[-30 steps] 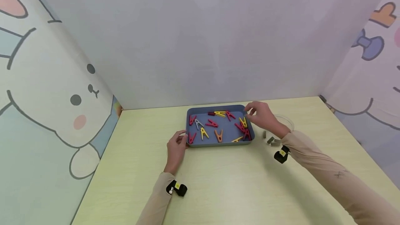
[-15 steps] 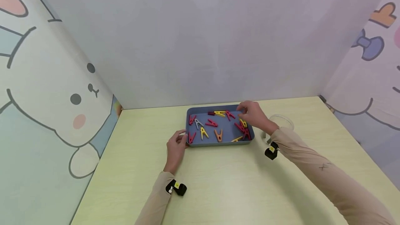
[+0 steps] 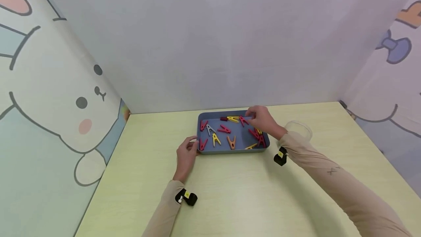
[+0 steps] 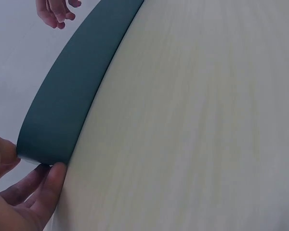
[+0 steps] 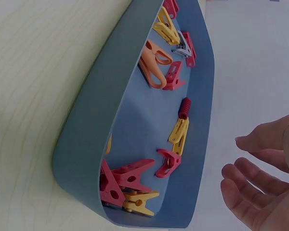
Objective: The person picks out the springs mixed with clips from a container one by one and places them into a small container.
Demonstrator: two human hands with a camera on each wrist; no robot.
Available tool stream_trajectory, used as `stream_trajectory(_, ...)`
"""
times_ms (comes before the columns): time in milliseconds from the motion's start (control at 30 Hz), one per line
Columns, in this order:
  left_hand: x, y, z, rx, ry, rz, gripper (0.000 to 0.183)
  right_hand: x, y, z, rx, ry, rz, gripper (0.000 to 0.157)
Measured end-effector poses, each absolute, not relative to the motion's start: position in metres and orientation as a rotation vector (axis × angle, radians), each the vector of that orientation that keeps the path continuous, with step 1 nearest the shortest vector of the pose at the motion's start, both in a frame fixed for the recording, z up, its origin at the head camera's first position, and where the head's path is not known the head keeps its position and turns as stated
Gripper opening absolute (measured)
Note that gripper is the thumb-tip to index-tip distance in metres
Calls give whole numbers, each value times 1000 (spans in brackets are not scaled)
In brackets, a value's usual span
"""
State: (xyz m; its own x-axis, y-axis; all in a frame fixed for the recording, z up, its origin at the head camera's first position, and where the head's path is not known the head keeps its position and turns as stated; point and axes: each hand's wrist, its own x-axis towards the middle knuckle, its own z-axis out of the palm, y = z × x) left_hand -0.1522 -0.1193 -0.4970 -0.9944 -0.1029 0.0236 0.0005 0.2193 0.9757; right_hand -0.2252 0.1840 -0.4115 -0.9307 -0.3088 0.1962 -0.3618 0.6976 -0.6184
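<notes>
A blue-grey tray (image 3: 210,152) on the table bears several plastic clothes pegs in red, yellow, grey and orange, among them an orange peg (image 5: 153,65). My left hand (image 3: 186,155) holds the tray's near left corner, thumb at the rim and fingers against the lower edge in the left wrist view. Over the far right corner hovers my right hand (image 3: 263,119), its thumb and fingers apart with nothing between them. Nearest to it lie a red peg (image 5: 168,162) and a yellow peg (image 5: 179,134). Beside the yellow one is a dark red ribbed piece (image 5: 184,108).
A pale ring of thin tubing (image 3: 307,131) lies on the table (image 3: 230,193) right of the tray, partly behind my right sleeve. Close behind the tray rises a pale wall (image 3: 213,65). Walls with cartoon prints stand at both sides.
My right hand has moved left, from the tray's right edge to over its far right corner area. Its forearm now covers the small grey pieces on the table. My left hand stays at the tray.
</notes>
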Motion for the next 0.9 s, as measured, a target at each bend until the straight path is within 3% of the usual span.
stream_trajectory(900,-154,-119,-502,107,-2375,-1911,27,-253,155,-439,708,-2878,1041,18)
